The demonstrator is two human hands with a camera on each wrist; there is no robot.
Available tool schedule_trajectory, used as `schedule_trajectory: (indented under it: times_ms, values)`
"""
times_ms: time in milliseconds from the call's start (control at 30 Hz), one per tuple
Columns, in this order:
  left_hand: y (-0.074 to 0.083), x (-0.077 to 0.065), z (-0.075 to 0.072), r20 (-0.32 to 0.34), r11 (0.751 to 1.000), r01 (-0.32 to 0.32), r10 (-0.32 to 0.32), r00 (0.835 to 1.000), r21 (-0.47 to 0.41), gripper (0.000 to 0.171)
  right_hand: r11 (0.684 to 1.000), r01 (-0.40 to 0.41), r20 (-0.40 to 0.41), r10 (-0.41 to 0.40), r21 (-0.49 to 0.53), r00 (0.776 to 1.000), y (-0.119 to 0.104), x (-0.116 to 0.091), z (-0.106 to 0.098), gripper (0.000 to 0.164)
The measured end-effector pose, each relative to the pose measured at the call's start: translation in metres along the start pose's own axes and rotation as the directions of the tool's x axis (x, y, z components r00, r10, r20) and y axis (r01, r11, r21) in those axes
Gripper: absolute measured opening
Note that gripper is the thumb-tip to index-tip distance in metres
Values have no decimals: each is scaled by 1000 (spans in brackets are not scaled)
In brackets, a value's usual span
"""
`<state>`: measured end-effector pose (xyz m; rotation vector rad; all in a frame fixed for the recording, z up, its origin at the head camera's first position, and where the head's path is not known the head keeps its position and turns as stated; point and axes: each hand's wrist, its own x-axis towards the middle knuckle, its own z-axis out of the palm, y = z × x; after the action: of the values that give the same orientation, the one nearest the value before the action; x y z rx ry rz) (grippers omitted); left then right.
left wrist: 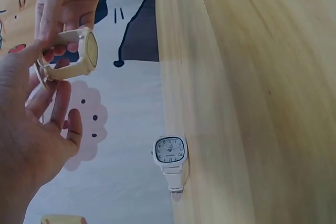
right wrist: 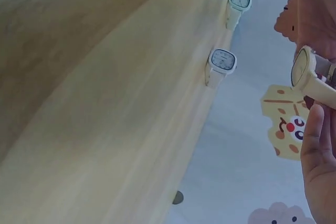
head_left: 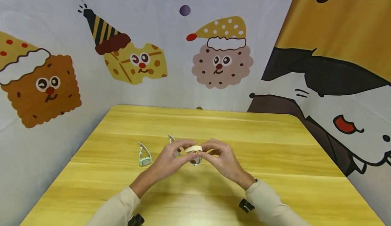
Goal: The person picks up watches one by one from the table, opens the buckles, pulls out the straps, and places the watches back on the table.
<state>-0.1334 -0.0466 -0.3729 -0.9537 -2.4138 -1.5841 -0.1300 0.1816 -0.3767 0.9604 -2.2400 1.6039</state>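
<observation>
A cream wristwatch (head_left: 193, 149) is held up above the table between both hands, its strap bent into a loop and its face hanging low. My left hand (head_left: 171, 159) pinches the strap ends between thumb and fingers. From the other side my right hand (head_left: 224, 158) pinches the strap too. In the left wrist view, the face (left wrist: 92, 50) points away from the hands; fingers partly hide the buckle, so I cannot tell if it is fastened. Behind the left hand stands a white watch (left wrist: 171, 150). Farther left is a pale green watch (head_left: 145, 161).
The wooden table (head_left: 244, 137) reaches back to a cloth backdrop (head_left: 177, 97) printed with cartoon figures. Both spare watches stand with their straps looped, left of the held one. Dark bands (head_left: 246, 205) are worn around the sleeved wrists.
</observation>
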Motion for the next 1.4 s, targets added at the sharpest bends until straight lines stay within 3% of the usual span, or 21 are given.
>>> schedule_trajectory:
  times_ms: [133, 300, 467, 567, 933, 1200, 1400]
  values:
    - [-1, 0, 1, -17, 999, -40, 40, 999, -13, 22, 1000, 14, 19, -14, 0, 1000, 1, 0, 2, 22]
    - [1, 2, 1, 17, 997, -71, 70, 997, 11, 24, 1000, 18, 86, -17, -10, 996, 0, 2, -4, 21]
    - [3, 4, 1, 51, 998, -63, 64, 997, -19, 20, 996, -74, 164, 80, -40, 983, -3, 12, -11, 11]
    - [4, 5, 2, 71, 997, -66, 68, 995, -29, 18, 992, -116, 191, 124, -54, 974, -6, 15, -11, 13]
    - [4, 7, 5, 84, 994, -109, 111, 990, -33, 17, 996, -85, 110, 86, -15, 990, -10, 12, -4, 21]
    - [3, 8, 6, 118, 991, -107, 116, 986, -83, 16, 997, -74, 101, 74, 1, 992, -43, 12, -5, 17]
    - [1, 5, 8, 138, 990, -65, 82, 987, -125, 17, 995, -97, 100, 94, 26, 991, -21, 8, -4, 19]
